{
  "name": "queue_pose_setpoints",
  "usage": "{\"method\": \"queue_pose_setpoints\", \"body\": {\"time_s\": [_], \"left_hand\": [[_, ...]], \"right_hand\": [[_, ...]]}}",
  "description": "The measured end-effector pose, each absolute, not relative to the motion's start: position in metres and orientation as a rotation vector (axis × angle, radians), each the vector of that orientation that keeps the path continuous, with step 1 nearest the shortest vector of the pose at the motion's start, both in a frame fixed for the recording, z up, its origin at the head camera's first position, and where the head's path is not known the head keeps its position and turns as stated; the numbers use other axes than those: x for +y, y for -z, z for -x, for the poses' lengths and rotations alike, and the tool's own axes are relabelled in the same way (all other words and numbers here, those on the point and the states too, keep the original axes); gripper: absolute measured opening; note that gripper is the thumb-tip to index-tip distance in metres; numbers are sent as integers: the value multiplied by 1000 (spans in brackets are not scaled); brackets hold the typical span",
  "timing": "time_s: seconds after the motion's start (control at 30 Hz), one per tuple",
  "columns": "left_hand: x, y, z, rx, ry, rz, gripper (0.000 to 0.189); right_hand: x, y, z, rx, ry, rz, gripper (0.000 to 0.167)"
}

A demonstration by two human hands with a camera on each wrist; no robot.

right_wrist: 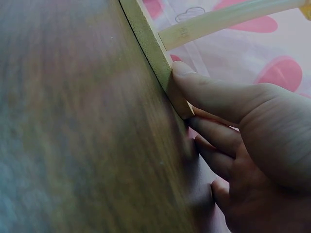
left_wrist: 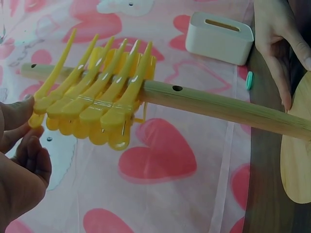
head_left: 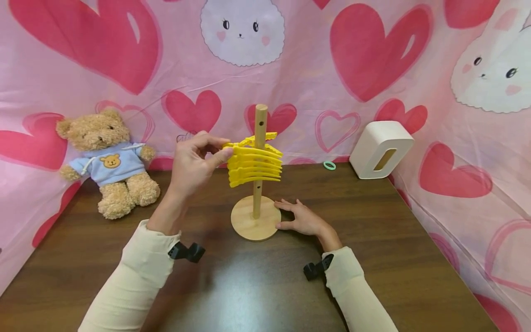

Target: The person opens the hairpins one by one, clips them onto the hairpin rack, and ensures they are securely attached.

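Note:
A row of yellow plastic spring clips hangs on a wooden post, one above another, with long curved prongs reaching past the post. My left hand pinches the rounded end of the topmost clip between thumb and fingertips. That clip's prongs lie around the post, with the other clips just below it. The post rises from a round wooden base on the table. At the base's right edge is my right hand, thumb and fingers spread along the rim. In the right wrist view, its thumb touches the rim.
The dark wooden table meets a pink heart-patterned cloth at the back and sides. A teddy bear in a blue hoodie sits back left. A white box with a slot stands back right, near a small green ring.

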State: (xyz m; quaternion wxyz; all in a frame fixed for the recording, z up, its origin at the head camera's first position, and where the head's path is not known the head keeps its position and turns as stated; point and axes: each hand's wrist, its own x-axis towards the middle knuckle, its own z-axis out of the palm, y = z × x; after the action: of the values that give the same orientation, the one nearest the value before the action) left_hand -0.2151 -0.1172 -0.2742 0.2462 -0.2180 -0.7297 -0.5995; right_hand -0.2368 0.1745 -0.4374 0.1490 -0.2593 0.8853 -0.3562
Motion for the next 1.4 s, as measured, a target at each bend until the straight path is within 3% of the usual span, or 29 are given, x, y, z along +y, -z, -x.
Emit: {"method": "queue_pose_setpoints", "body": {"time_s": [1.4], "left_hand": [[-122, 276, 215, -2171, 1613, 656, 31]], "right_hand": [[172, 437, 236, 2538, 1049, 720, 70]]}}
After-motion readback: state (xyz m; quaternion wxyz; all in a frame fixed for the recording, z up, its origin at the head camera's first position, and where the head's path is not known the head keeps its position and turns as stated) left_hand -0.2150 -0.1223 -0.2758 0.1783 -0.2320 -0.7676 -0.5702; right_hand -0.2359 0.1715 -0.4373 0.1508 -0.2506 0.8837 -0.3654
